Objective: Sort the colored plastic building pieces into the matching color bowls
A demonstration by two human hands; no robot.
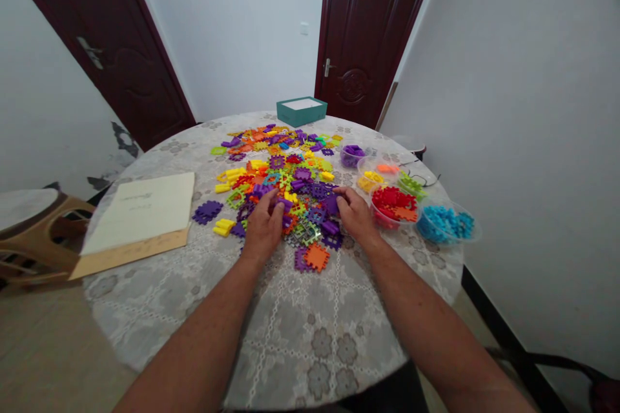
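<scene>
A heap of mixed plastic building pieces (290, 213) in purple, yellow, green and orange covers the middle of the table. My left hand (264, 224) is at the heap's near left side, closed on a small purple tube-shaped piece (285, 204) between thumb and fingers. At the right side of the heap my right hand (355, 213) pinches a flat purple building piece (330, 204) with toothed edges. Nearer to me, an orange toothed square (317, 257) partly covers a purple one. Yellow tube-shaped pieces (224, 227) lie left of my left hand.
Clear bowls hold sorted pieces on the right: red pieces (393, 200), blue pieces (445, 222), yellow pieces (371, 179), and purple pieces (352, 153). Glasses (419, 179) lie beside them. A teal box (301, 113) stands at the back. Paper sheets (145, 210) lie left on the patterned tablecloth (290, 329).
</scene>
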